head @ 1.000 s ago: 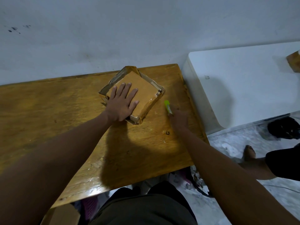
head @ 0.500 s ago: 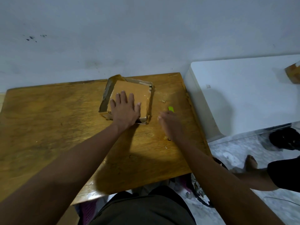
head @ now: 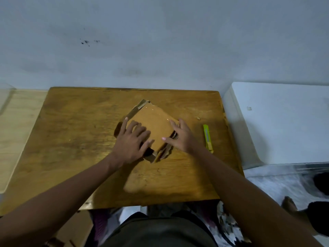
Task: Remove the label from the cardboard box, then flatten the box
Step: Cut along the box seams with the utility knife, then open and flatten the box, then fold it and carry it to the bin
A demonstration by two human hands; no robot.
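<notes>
Hands flat on box edges

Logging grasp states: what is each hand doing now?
Left hand: open, flat on the cardboard box.
Right hand: open, against the box's right edge, holding nothing.

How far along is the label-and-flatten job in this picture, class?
Done: the cardboard box already lies collapsed on the wooden table, no label shows on its upper face, and the green utility knife lies set aside. In hand: the left hand and right hand rest on the box, palms down. Left: folded flaps at its near edge are not yet flat.
</notes>
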